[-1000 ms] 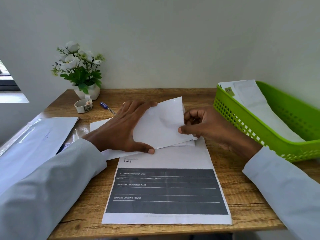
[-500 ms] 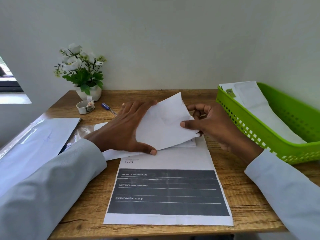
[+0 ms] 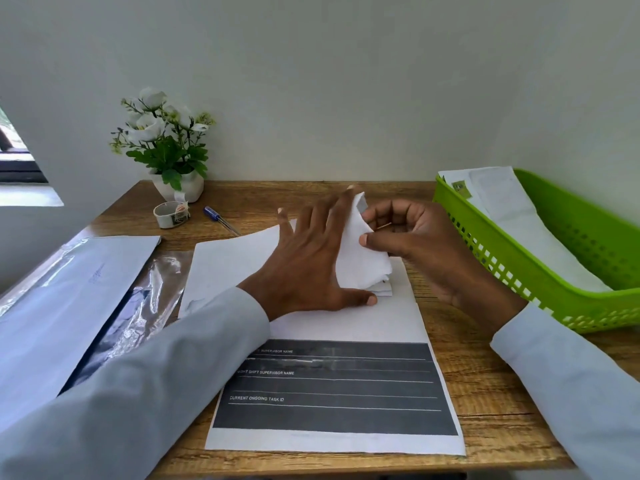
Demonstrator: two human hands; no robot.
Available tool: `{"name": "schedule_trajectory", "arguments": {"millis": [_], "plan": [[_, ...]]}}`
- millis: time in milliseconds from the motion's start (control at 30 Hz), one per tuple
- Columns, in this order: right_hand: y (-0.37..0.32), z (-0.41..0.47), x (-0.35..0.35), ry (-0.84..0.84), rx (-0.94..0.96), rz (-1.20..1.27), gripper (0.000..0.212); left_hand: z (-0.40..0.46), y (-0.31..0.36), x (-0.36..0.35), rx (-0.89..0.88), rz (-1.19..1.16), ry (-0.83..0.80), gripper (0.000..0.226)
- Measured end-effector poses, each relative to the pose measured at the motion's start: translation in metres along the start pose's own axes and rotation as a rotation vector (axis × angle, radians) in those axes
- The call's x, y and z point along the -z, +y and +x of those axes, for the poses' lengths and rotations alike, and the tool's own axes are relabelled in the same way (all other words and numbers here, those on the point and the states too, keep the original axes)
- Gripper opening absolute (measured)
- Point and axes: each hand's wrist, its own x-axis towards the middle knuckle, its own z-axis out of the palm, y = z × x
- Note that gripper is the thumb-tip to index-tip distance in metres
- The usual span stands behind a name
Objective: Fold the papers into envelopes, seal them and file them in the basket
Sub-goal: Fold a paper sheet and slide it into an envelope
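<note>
Centre frame, the left hand (image 3: 311, 265) lies flat with straight fingers on a white paper (image 3: 235, 258), while the right hand (image 3: 408, 237) pinches its lifted flap. Right of frame, the green basket (image 3: 540, 271) holds envelopes (image 3: 502, 209).

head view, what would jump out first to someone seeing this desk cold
Mid-desk, the left hand lies flat with spread fingers on a white paper while the right hand pinches its raised flap. The bright green basket at the right edge draws the eye next, with white papers already inside. A printed form with a dark block lies nearest the camera, and a potted white flower stands at the far left by the wall.
</note>
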Motion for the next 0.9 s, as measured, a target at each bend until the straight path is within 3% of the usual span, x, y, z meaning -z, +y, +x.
{"name": "schedule_trajectory", "arguments": {"millis": [233,467,600,767,900], "plan": [[-0.002,0.003,-0.003,0.063,-0.04,0.24,0.04,0.0,0.002,-0.005,0.031,0.054,0.06,0.127],[-0.001,0.004,0.002,0.157,0.025,0.3,0.032,-0.002,-0.002,0.002,0.073,-0.007,0.115,0.124],[0.004,0.002,0.001,0.178,-0.001,0.095,0.021,-0.002,-0.006,0.001,0.085,-0.018,0.109,0.121],[0.017,0.003,-0.004,0.236,0.08,-0.286,0.028,-0.002,-0.006,-0.001,0.087,-0.007,0.111,0.123],[0.023,0.005,-0.005,0.223,0.047,-0.365,0.032,-0.002,-0.007,-0.002,0.073,-0.026,0.141,0.12]]}}
